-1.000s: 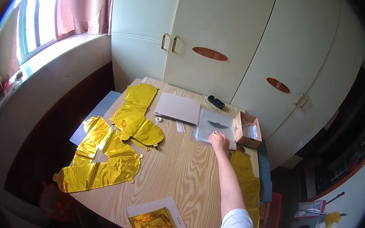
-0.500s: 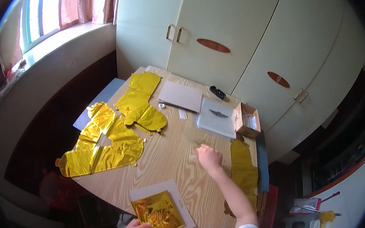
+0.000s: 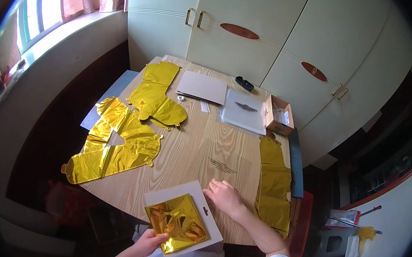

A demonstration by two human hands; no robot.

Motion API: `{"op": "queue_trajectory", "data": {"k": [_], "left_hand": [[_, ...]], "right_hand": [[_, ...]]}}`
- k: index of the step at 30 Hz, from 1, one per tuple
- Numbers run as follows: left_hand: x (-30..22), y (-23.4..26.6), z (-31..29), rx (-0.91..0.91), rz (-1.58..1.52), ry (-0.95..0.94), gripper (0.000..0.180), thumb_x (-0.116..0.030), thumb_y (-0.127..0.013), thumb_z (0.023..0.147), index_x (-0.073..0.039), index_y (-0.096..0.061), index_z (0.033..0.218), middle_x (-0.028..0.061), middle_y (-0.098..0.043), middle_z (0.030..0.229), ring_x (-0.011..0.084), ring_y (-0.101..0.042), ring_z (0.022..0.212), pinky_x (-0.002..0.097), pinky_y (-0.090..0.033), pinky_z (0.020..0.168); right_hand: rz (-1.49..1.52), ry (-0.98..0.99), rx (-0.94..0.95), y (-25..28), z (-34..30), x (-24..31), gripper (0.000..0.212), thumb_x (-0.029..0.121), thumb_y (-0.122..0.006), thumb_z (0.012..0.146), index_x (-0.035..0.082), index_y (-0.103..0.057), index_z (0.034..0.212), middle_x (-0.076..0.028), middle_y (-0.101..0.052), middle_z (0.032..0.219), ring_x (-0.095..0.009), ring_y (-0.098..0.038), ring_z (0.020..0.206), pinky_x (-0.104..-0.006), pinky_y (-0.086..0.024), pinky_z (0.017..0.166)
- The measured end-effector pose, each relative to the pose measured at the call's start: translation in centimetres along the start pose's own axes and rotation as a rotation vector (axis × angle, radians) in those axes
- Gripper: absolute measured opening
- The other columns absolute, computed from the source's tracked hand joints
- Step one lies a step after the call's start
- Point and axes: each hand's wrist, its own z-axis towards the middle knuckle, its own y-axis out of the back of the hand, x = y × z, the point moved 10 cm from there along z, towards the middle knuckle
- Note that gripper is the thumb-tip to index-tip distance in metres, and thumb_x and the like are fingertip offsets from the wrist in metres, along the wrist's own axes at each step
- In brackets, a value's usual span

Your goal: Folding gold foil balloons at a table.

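My left hand [image 3: 151, 241] is closed on the near left edge of a pale cardboard card [image 3: 171, 190] with a folded gold foil balloon [image 3: 178, 224] lying on it, thumb on the foil. The card hangs over the table's front edge, and a small slot shows in its right side. Just right of the card, my right hand [image 3: 225, 197] has curled fingers at the near edge of a clear plastic bag [image 3: 228, 155]. That bag lies flat on the wood and bears small dark print. Its outline is hard to make out.
Unfolded gold foil balloons [image 3: 116, 142] spread over the table's left side; another [image 3: 273, 183] lies along the right edge. Farther back are grey card sheets [image 3: 202, 86], a stack of clear bags [image 3: 244, 114], a small open box [image 3: 280, 115] and a black object [image 3: 244, 83].
My right hand has drawn back toward me, nearer the card, and the clear bag now lies still and visible. My left hand keeps its hold, with the card slightly higher in view.
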Motion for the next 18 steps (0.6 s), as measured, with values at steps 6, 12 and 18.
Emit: {"op": "queue_trajectory", "data": {"k": [6, 12, 18], "left_hand": [[1.5, 0.3, -0.8, -0.11, 0.032, 0.127, 0.028, -0.009, -0.058, 0.096, 0.004, -0.058, 0.12, 0.0148, -0.064, 0.117, 0.0221, -0.063, 0.106, 0.0348, -0.051, 0.093], [1.4, -0.6, -1.1, -0.084, -0.023, 0.097, 0.027, -0.009, -0.058, 0.096, 0.004, -0.058, 0.119, 0.0135, -0.064, 0.116, 0.0211, -0.063, 0.105, 0.0335, -0.05, 0.092], [0.5, -0.6, -0.1, -0.098, -0.092, 0.04, 0.025, -0.007, -0.057, 0.096, 0.004, -0.059, 0.118, 0.0121, -0.065, 0.114, 0.0197, -0.063, 0.102, 0.0316, -0.051, 0.089]], "right_hand": [[-0.112, 0.041, -0.179, 0.7, -1.1, 1.4, 0.026, 0.026, -0.067, 0.084, 0.002, -0.067, 0.093, -0.007, -0.068, 0.1, -0.02, -0.065, 0.087, -0.0312, -0.057, 0.071], [0.021, 0.01, -0.177, 0.3, -1.0, 0.4, 0.011, 0.02, -0.066, 0.084, 0.009, -0.068, 0.082, -0.004, -0.065, 0.084, -0.021, -0.064, 0.076, -0.0324, -0.056, 0.067], [0.395, -0.136, -0.057, 0.6, -0.4, -1.1, 0.011, 0.019, -0.067, 0.084, 0.009, -0.07, 0.085, -0.009, -0.065, 0.08, -0.028, -0.065, 0.075, -0.038, -0.053, 0.068]]}}
